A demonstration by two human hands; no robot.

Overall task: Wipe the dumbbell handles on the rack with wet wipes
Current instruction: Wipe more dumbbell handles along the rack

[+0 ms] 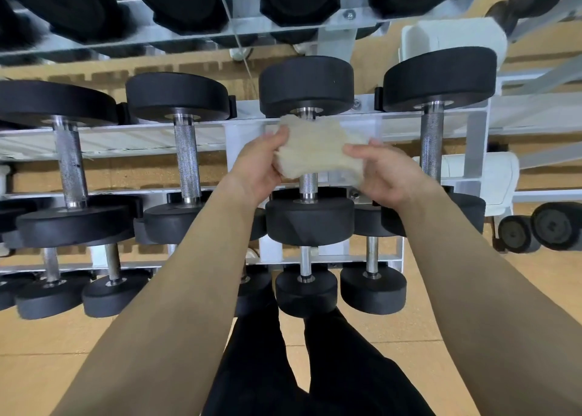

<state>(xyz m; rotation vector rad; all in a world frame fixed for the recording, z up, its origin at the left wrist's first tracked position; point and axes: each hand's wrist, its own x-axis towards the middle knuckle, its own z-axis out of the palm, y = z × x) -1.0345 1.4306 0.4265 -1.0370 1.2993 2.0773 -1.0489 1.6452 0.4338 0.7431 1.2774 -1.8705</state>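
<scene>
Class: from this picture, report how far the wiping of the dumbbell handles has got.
Done: no handle looks visibly wiped; cannot tell. In hand: left hand and right hand hold a crumpled white wet wipe over the middle dumbbell's knurled steel handle. Left: possibly the neighbouring steel handles.

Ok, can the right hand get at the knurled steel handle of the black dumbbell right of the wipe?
Probably yes: that knurled steel handle lies bare between its black heads, beside the right hand with nothing between. That hand and the left hand grip the crumpled white wipe, though.
</scene>
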